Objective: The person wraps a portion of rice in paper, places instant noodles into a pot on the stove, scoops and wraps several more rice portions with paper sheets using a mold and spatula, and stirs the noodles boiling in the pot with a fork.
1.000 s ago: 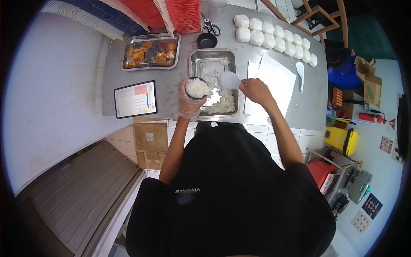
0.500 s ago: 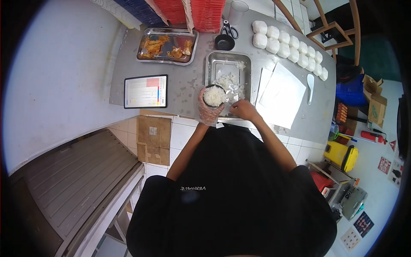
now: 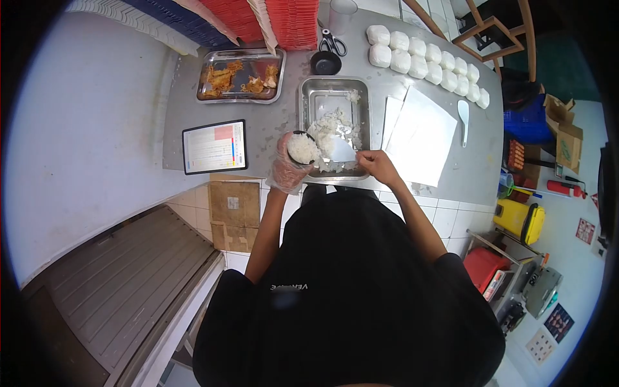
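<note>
In a clear plastic glove, my left hand (image 3: pixel 287 166) holds a small black bowl (image 3: pixel 292 137) heaped with white rice (image 3: pixel 302 149) over the left edge of a metal tray (image 3: pixel 302 106). My bare right hand (image 3: pixel 379 166) grips the handle of a white rice paddle (image 3: pixel 342 151), its blade low in the tray beside the bowl. Loose rice (image 3: pixel 336 122) lies across the middle and lower part of the tray. White paper sheets (image 3: pixel 422 135) rest to the right of it.
Behind are an empty black bowl (image 3: pixel 325 62), scissors (image 3: pixel 333 44) and a clear cup (image 3: pixel 343 9). A tray of fried food (image 3: pixel 242 100) and a tablet (image 3: pixel 215 147) sit left. Wrapped white portions (image 3: pixel 418 67) stand in two rows, near a white spoon (image 3: pixel 463 122).
The paddle first moved from above the tray down towards its near end, beside the held bowl; its blade now shows again in the rice. The camera view has shifted between frames.
</note>
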